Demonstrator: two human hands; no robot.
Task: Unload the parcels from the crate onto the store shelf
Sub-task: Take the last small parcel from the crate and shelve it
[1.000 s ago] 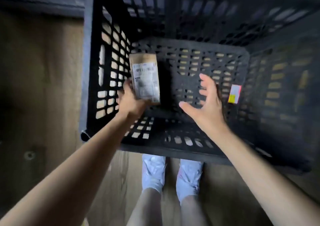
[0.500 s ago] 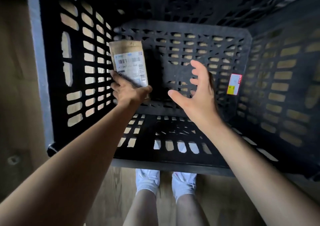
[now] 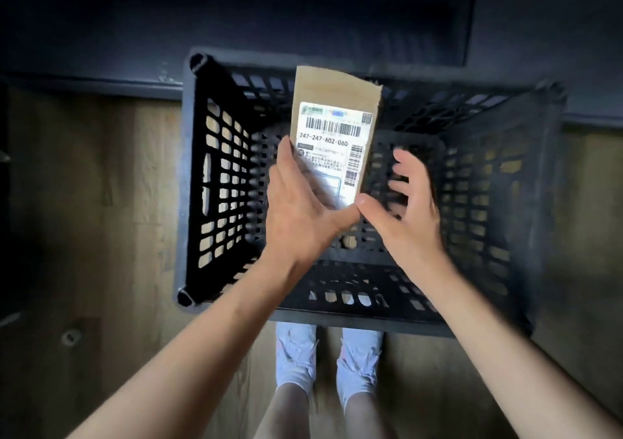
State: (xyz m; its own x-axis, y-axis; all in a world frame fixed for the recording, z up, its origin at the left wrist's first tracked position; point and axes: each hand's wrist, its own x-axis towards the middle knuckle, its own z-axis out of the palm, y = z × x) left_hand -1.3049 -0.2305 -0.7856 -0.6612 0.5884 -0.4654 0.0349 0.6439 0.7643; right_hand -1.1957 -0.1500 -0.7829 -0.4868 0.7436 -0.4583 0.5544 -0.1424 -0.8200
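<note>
Wooden floor [image 3: 101,176] at left, a small round metal fitting [image 3: 69,337] set into it. Black lattice crate [image 3: 215,182] stands on the floor against a dark wall base [image 3: 101,83]. Left hand [image 3: 298,209] grips a brown parcel [image 3: 337,101], label up, above the crate's interior. Right hand [image 3: 409,208], fingers spread and holding nothing, thumb tip just beside the parcel's lower corner. Below, white shoes [image 3: 296,354] near the crate's edge.

Brown labelled parcel [image 3: 335,128] (upright) above crate [image 3: 215,176]
</note>
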